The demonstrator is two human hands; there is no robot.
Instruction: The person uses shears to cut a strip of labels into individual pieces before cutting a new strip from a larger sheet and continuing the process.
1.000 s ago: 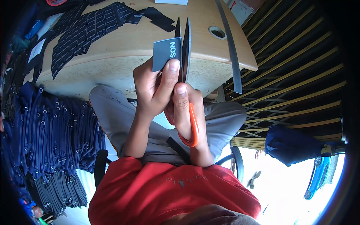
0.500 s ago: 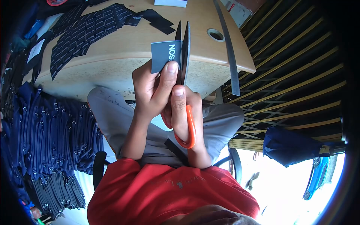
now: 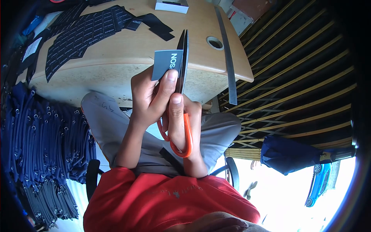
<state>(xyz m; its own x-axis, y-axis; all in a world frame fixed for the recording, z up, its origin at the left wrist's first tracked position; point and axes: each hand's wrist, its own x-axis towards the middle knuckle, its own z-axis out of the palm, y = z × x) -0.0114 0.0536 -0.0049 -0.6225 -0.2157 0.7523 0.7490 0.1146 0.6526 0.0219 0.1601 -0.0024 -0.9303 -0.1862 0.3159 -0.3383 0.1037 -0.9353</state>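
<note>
My left hand (image 3: 152,92) is closed on a small dark grey label (image 3: 164,63) with white lettering, its thumb pressed over part of the print. In my right hand (image 3: 183,120) is a pair of scissors (image 3: 185,58) with orange handles, blades pointing away from me and almost closed. The blades stand along the label's right edge, close to my left thumb. Both hands are near each other, in front of the desk edge and above my lap. Some of the fingers are hidden behind the label and the handles.
On the desk (image 3: 201,77) lie several sheets of black printed labels (image 3: 85,33), black scraps (image 3: 156,27), a white box (image 3: 172,5) and a long dark strip (image 3: 226,50). Blue straps with metal rings (image 3: 50,135) hang at left. A folding gate (image 3: 293,77) stands at right.
The scissor blades have come closer together at the label's right edge. The whole scene has shifted slightly left in view. Both hands keep their holds.
</note>
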